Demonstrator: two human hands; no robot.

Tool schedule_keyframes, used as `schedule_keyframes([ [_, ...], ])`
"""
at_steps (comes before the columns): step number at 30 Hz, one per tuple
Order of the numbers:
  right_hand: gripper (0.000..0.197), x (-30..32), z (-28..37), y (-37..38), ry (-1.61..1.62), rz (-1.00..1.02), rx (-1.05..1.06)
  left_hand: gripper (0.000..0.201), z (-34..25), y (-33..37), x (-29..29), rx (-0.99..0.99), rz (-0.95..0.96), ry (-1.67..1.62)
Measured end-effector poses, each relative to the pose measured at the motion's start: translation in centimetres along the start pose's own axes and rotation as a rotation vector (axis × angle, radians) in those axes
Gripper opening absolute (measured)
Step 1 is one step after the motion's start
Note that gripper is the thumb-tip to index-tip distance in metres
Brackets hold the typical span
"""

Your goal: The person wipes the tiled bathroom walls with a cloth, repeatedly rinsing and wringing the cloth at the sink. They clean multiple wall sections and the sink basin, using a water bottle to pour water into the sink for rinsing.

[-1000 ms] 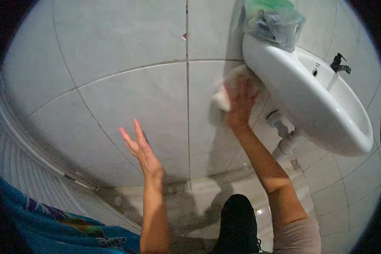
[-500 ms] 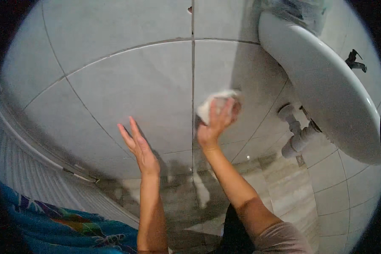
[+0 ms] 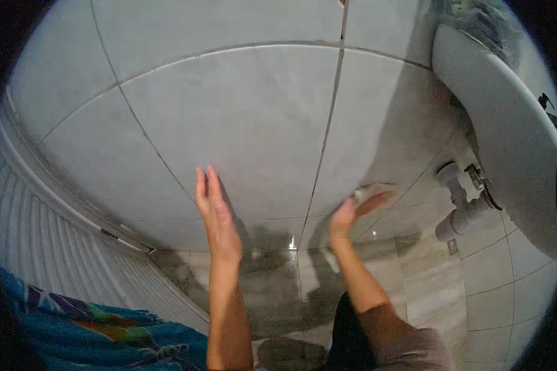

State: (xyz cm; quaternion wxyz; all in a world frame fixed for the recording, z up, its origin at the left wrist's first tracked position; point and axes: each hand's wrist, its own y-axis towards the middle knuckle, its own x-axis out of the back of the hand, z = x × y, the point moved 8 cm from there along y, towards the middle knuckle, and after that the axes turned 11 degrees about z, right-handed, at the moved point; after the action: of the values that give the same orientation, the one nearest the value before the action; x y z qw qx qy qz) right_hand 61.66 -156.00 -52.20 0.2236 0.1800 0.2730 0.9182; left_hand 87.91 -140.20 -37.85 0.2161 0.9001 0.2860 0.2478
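Note:
Pale grey wall tiles (image 3: 247, 123) with dark joints fill the middle of the picture. Fingers stretched out, my left hand (image 3: 220, 222) is by the lower part of the wall and holds nothing; whether its edge rests on the tile I cannot tell. Lower down to the right, my right hand (image 3: 345, 221) has a whitish cloth (image 3: 384, 187) against the tiles, near the bottom of the wall. The fingers of that hand are partly blurred and overlap the cloth, so only part of the cloth shows.
A white washbasin (image 3: 507, 117) juts out at the right, with a grey drain pipe (image 3: 461, 219) beneath it. On the left stand a ribbed white panel (image 3: 49, 210) and a blue patterned cloth (image 3: 105, 324). Wet-looking beige floor tiles (image 3: 436, 284) lie below.
My right hand has swept the cloth down and to the right along the wall. My left hand stays nearly in place, its fingers closer together. The view has shifted left.

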Motion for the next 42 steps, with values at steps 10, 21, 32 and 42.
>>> schedule_keyframes([
  [10, 0.049, -4.7, -9.7, -6.2, -0.457, 0.906, -0.073, 0.061, 6.2, -6.4, -0.9, 0.140, 0.052, -0.007],
  [21, 0.058, -8.5, 17.9, -5.6, -0.063, 0.363, 0.841, 0.063, 6.7, -5.9, 3.9, 0.098, -0.161, -0.100],
  [32, 0.038, -19.9, -3.8, -28.3, -0.066, 1.974, 0.517, 0.068, 8.8, -6.7, 1.4, 0.188, -0.119, -0.141],
  [42, 0.044, 2.8, -20.8, -6.3, -0.965, 1.167, 1.077, 0.063, 10.4, -6.8, -3.4, 0.128, -0.018, -0.212],
])
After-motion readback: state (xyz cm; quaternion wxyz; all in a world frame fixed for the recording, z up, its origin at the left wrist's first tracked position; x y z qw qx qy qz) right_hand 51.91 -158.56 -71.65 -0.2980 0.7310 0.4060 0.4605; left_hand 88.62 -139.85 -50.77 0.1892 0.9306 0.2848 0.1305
